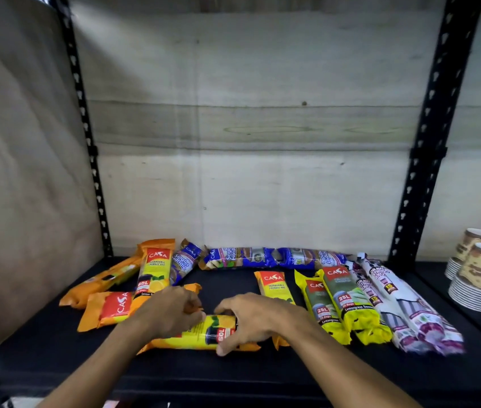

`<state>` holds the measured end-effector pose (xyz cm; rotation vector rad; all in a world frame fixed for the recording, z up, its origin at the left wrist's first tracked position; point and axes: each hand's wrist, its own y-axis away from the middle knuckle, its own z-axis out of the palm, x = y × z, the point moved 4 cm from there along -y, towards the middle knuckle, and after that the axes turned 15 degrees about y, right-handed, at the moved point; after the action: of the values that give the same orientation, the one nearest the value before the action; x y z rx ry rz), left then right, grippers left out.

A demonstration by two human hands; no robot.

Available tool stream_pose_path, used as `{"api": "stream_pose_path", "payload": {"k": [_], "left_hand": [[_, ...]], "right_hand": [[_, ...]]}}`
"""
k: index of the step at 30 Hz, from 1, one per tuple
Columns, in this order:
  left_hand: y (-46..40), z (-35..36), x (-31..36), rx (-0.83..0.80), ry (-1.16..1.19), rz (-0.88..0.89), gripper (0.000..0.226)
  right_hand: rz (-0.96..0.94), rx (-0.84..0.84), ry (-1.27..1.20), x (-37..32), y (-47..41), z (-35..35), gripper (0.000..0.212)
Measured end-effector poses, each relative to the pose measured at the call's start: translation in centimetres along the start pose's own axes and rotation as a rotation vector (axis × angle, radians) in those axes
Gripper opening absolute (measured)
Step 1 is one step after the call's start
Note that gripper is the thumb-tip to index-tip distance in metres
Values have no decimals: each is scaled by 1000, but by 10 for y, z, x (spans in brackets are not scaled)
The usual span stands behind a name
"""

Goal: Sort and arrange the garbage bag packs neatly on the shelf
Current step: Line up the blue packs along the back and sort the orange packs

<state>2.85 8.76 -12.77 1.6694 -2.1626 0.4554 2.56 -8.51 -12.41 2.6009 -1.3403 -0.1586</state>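
Wide black shelf (56,357) fills the frame, plywood backing behind it, black slotted uprights at either side. Over on the far right, two stacks of paper cups (477,272) stand past the upright. Across the back, two blue packs (274,257) lie end to end, and a third blue pack (185,262) is angled beside them to the left. Right side, two white drawstring packs (407,307) lie side by side, pointing front to back, and just left of them two yellow-green 25L packs (342,307), touching. On the left, a loose cluster of orange packs (109,293), overlapping at mixed angles. One more orange pack (273,285) sits mid-shelf, its lower end hidden behind the right wrist. And front and centre, both hands are on an orange-and-yellow 60L pack (201,334) lying crosswise near the shelf's front edge: the left hand (171,312) curls over its upper left part, fingers bent, while the right hand (251,320) wraps the right end, thumb down the front face.
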Motion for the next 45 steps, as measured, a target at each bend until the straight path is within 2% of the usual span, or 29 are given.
{"api": "stream_pose_path", "payload": {"k": [6, 12, 16, 18, 22, 25, 31, 35, 39, 42, 45], "left_hand": [[6, -3, -8, -14, 98, -30, 36], [4, -2, 5, -33, 85, -118, 42], [-1, -4, 17, 122, 121, -206, 56], [-7, -1, 23, 210, 281, -272, 63], [-24, 20, 41, 207, 989, -436, 69], [-39, 34, 47, 188, 1219, -470, 72], [-63, 49, 44, 170, 1277, -463, 71], [-77, 50, 42, 147, 1198, -435, 71], [-83, 54, 35, 90, 1129, -406, 74], [-81, 54, 32, 40, 1084, -431, 73], [-78, 54, 33, 3, 1079, -450, 71]], "right_hand": [[8, 34, 87, 1, 5, -10, 74], [54, 34, 117, 26, 31, -39, 64], [199, 77, 62, 55, 51, -54, 69], [267, 122, 4, 62, 57, -53, 73], [373, 155, -64, 53, 57, -39, 66], [432, 168, -88, 43, 50, -23, 59], [515, 219, -153, 33, 38, -6, 66], [538, 198, -193, 28, 29, 4, 69], [570, 262, -220, 37, 24, 11, 54], [587, 331, -137, 51, 28, 8, 42], [602, 299, -128, 59, 32, 8, 42]]}}
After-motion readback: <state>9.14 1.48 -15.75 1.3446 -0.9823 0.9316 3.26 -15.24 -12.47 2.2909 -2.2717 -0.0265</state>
